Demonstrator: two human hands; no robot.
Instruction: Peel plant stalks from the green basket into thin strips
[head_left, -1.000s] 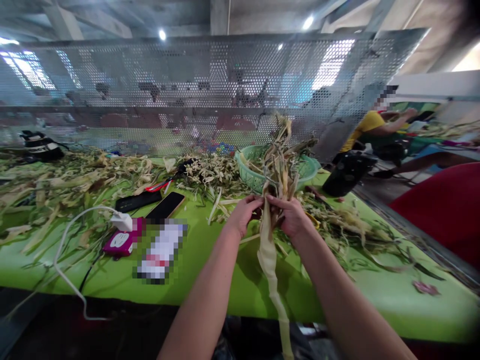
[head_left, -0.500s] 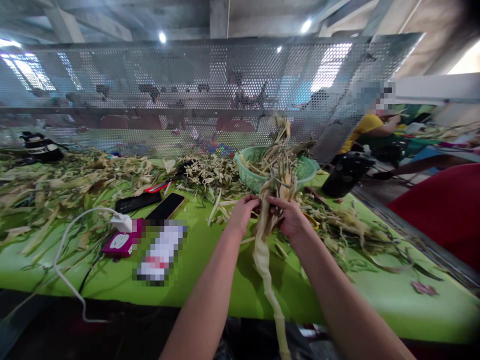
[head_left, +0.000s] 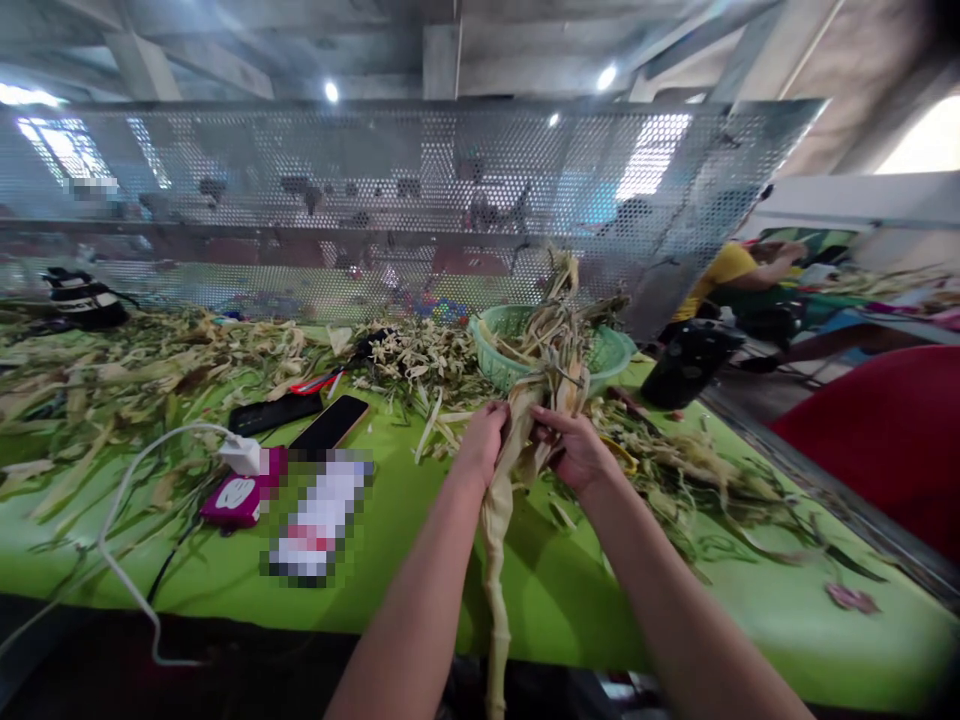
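Observation:
My left hand (head_left: 480,440) and my right hand (head_left: 574,448) are both closed around a bunch of dried pale husk leaves (head_left: 551,365), held upright over the green table (head_left: 420,530). A long pale strip (head_left: 495,560) of the bunch hangs down between my forearms past the table's front edge. Just behind the bunch stands a green plastic basket (head_left: 607,350) with more dried leaves in it.
Dried leaves (head_left: 150,350) cover the table's back and right side. A black phone (head_left: 330,422), a pink power bank (head_left: 240,495) with a white charger and cable, and a dark remote (head_left: 274,410) lie at the left. A perforated metal screen (head_left: 375,200) stands behind. A person in yellow (head_left: 724,275) sits at the far right.
The hanging strip has swung to the left and both hands have dropped slightly with the bunch. The camera has tilted a little.

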